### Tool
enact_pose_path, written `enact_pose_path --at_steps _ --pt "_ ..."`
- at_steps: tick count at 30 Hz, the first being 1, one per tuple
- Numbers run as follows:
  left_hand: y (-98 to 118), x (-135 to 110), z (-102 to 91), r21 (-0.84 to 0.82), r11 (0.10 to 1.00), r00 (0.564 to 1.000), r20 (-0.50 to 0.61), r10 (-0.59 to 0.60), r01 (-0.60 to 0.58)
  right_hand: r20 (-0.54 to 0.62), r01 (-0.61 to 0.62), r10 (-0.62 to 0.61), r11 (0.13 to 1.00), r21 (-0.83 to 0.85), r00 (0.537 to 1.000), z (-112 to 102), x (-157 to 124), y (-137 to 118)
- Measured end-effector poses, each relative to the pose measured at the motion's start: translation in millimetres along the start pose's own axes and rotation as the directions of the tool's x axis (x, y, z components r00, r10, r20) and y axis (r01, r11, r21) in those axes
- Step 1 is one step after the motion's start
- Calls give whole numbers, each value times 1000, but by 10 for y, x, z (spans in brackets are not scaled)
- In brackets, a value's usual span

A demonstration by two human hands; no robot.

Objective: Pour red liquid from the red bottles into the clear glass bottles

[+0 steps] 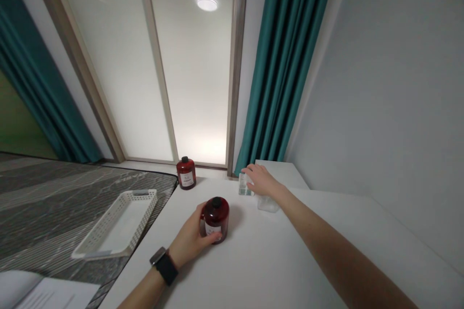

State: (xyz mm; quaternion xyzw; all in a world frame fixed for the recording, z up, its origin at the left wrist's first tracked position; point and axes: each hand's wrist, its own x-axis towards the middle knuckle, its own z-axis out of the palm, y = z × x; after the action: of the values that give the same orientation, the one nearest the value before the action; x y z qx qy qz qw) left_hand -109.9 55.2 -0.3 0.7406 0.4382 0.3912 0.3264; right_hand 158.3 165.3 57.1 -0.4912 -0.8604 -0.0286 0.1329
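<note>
- Dark red bottle (216, 218): black cap, white label, upright, clasped near the table's left edge
- Small clear square container (245, 184): upright, near the far edge

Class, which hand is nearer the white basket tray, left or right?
Left. The left hand holds a red bottle just right of the white basket tray; the right hand, touching a clear container, is farther right of the tray.

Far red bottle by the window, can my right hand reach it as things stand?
Probably yes. Your right hand is fairly close to the far red bottle, and nothing seems to stand between them except the small clear block at its fingertips, which it would need to pass.
</note>
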Motion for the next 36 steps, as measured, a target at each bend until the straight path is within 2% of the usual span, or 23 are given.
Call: enact_pose_path --at_steps 5,10,16,21,23,26,29,30,32,34,36 --pt "6 10 -8 -9 1000 1000 6 13 -13 120 -24 29 999 -35 992 45 186 -24" --pt "1 10 -9 -3 999 999 2 36 -36 148 11 -17 999 43 989 51 61 -253" --pt "6 0 -19 11 1000 1000 -11 18 -18 166 40 -74 979 198 983 -132 -477 -512" --pt "53 -14 72 -19 999 1000 2 28 -28 209 -10 -50 960 279 977 -293 -1069 -584" --pt "95 -23 146 -45 998 999 20 37 -36 231 -54 -32 932 358 973 -348 -1268 -628" --pt "160 -41 257 -84 995 998 38 55 -52 299 -116 -14 903 414 954 -472 -1477 -694" --pt "198 -60 330 -108 992 997 45 66 -61 395 -129 -88 862 491 914 -637 -1556 -710" --pt "204 -64 344 -111 992 997 43 67 -62 390 -117 -120 838 533 913 -683 -1550 -707" --pt "208 -71 362 -109 992 997 33 70 -66 270 -91 -98 788 609 958 -739 -1490 -712" --pt "210 -76 373 -111 991 997 21 73 -70 75 -83 45 765 639 996 -736 -1377 -756" --pt "214 -83 384 -120 990 997 16 75 -72 -41 -66 117 779 624 992 -693 -1233 -847"
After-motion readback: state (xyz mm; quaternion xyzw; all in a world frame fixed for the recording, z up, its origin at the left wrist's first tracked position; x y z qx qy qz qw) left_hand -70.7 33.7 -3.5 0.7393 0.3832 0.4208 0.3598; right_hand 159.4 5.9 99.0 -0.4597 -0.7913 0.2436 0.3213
